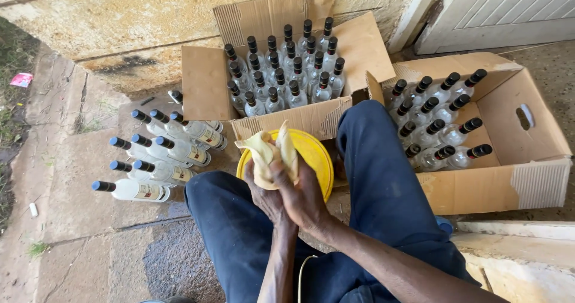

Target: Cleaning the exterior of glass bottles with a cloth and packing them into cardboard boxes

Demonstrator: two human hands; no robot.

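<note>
Two hands press together around a pale yellow cloth (271,153) above a yellow bucket (314,153). The right hand (302,195) overlaps the left hand (266,198), both clenched on it, forearms angled inward between the knees.

an outdoor work spot on a concrete step (78,177) beside a building, not a fitted workshop. a rough plastered wall (120,21) and a white door (503,12) stand beyond the hands; grass and litter (21,79) edge the paving far left of them. two open cardboard boxes, one (206,84) just past the hands and one (527,177) to their right, hold upright and leaning clear bottles with black caps. more bottles (159,153) lie on the bare concrete left of the hands. stains mark the ground. it reads as a makeshift bottle-handling area at a back entrance.
</note>
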